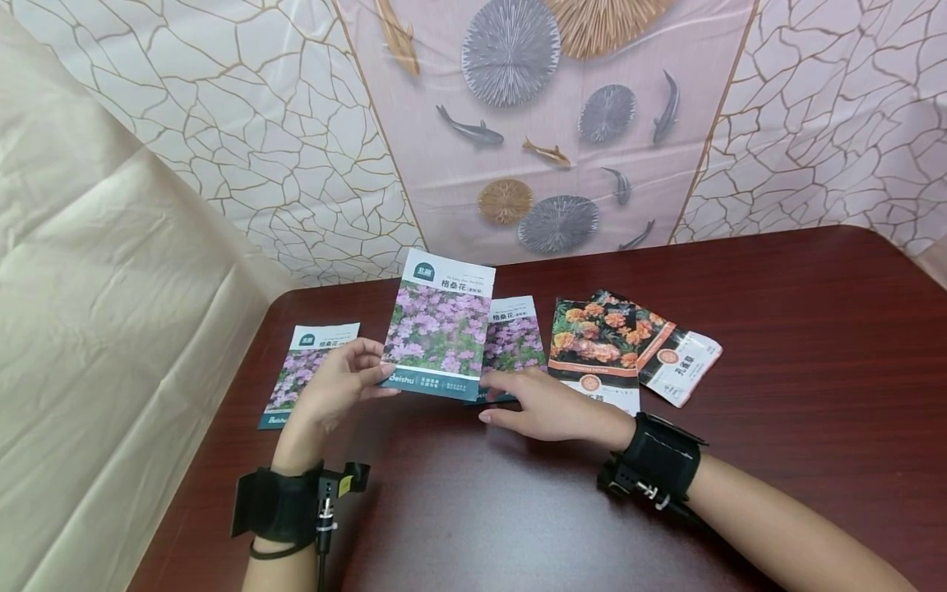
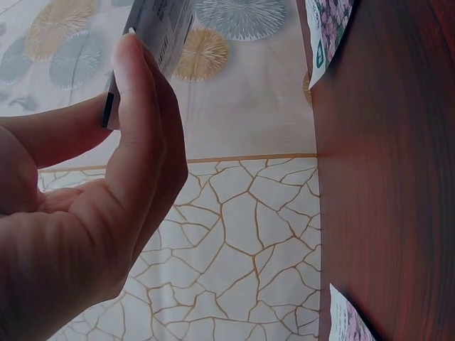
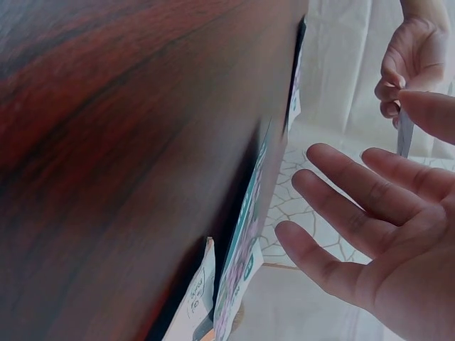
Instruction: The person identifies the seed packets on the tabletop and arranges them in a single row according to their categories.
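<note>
My left hand (image 1: 336, 388) pinches the lower left corner of a seed packet (image 1: 438, 333) with pink-purple flowers, a white top and a teal bottom band. The packet is held up off the table, its front facing me; the left wrist view shows its thin edge between thumb and fingers. My right hand (image 1: 551, 404) reaches toward its lower right corner, fingers spread and relaxed in the right wrist view, holding nothing. Behind that hand lies a second matching flower packet (image 1: 515, 337), partly covered. A third matching packet (image 1: 296, 374) lies left, partly behind my left hand.
Two orange marigold packets lie overlapping on the right, the front one (image 1: 592, 339) partly behind my right wrist and the other (image 1: 684, 362) slanted beneath it. The dark red-brown table (image 1: 799, 353) ends at a patterned cloth backdrop (image 1: 296, 164); pale fabric (image 1: 111, 329) hangs on the left.
</note>
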Motion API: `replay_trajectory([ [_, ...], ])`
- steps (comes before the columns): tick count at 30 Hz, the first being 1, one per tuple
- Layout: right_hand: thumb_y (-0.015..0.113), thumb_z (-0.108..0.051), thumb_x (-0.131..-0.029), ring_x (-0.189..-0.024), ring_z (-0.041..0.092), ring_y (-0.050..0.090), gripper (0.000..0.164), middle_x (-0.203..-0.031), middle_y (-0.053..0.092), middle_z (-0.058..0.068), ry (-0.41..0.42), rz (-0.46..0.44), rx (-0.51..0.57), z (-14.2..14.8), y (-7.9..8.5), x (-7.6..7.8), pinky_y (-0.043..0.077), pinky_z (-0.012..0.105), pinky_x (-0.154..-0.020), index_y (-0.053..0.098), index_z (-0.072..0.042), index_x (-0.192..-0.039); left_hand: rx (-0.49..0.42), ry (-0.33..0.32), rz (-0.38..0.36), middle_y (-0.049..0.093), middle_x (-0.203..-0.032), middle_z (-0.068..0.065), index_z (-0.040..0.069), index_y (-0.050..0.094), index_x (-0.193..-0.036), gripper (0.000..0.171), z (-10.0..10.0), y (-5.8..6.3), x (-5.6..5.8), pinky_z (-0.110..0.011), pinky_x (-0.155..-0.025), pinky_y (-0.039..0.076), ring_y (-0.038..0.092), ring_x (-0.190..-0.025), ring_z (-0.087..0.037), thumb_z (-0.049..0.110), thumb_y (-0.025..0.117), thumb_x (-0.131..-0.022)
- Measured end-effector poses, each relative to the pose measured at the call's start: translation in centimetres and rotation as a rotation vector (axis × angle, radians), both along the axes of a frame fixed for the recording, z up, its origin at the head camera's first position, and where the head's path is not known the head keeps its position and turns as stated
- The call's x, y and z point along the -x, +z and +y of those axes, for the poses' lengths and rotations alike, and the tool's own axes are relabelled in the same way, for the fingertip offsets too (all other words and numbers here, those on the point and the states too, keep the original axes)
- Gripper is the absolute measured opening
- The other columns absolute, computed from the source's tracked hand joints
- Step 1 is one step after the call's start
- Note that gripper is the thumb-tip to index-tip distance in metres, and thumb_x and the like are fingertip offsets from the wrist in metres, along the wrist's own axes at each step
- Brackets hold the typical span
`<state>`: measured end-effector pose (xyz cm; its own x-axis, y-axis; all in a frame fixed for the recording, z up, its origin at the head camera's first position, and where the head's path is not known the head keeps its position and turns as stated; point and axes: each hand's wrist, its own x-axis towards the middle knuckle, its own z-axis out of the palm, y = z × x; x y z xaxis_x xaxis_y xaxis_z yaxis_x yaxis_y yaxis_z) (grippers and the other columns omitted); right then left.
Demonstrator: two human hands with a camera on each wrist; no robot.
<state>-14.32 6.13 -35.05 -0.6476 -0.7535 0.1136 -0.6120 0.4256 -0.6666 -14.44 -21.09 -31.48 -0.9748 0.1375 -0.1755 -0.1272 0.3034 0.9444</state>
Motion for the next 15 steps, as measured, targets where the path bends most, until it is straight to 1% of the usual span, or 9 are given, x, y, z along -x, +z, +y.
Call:
replay_trajectory([
  [4, 0.055, -0.025, -0.093, -0.1, 0.024, 0.059, 0.038, -0.107, 0.064, 0.012, 0.003, -0.002, -0.007, 0.0, 0.1, 0.0, 0.047, 0.039, -0.082, 0.052, -0.002, -0.124, 0.004, 0.002, 0.01, 0.049, -0.081, -0.008, -0.009, 0.041, -0.108, 0.021, -0.3, 0.2, -0.1, -0.037, -0.074, 0.053, 0.06, -0.072, -0.013, -0.004, 0.052, -0.09],
  [8, 0.055, -0.025, -0.093, -0.1, 0.024, 0.059, 0.039, -0.11, 0.062, 0.013, 0.002, 0.014, -0.005, 0.1, 0.2, -0.1, 0.047, 0.039, -0.083, 0.053, -0.002, -0.124, 0.012, 0.015, 0.016, 0.049, -0.082, -0.009, -0.01, 0.04, -0.109, 0.022, -0.9, 0.3, -0.1, -0.038, -0.075, 0.052, 0.059, -0.071, -0.012, -0.004, 0.051, -0.091],
  [12, 0.056, -0.027, -0.092, -0.104, 0.024, 0.056, 0.042, -0.116, 0.059, 0.012, -0.011, 0.066, -0.03, 0.1, 0.2, -0.2, 0.045, 0.041, -0.086, 0.053, -0.002, -0.125, 0.039, 0.028, 0.009, 0.048, -0.083, -0.01, -0.011, 0.039, -0.111, 0.023, -1.6, 0.0, 0.1, -0.038, -0.075, 0.051, 0.058, -0.071, -0.011, -0.004, 0.05, -0.091],
  [15, 0.058, -0.03, -0.09, -0.111, 0.025, 0.052, 0.043, -0.119, 0.058, 0.01, -0.006, 0.14, -0.058, 0.0, 0.2, -0.3, 0.04, 0.044, -0.093, 0.055, -0.003, -0.124, 0.064, 0.044, -0.008, 0.046, -0.083, -0.01, -0.011, 0.038, -0.112, 0.024, -2.2, -0.4, 0.3, -0.039, -0.077, 0.051, 0.058, -0.071, -0.011, -0.003, 0.049, -0.092],
])
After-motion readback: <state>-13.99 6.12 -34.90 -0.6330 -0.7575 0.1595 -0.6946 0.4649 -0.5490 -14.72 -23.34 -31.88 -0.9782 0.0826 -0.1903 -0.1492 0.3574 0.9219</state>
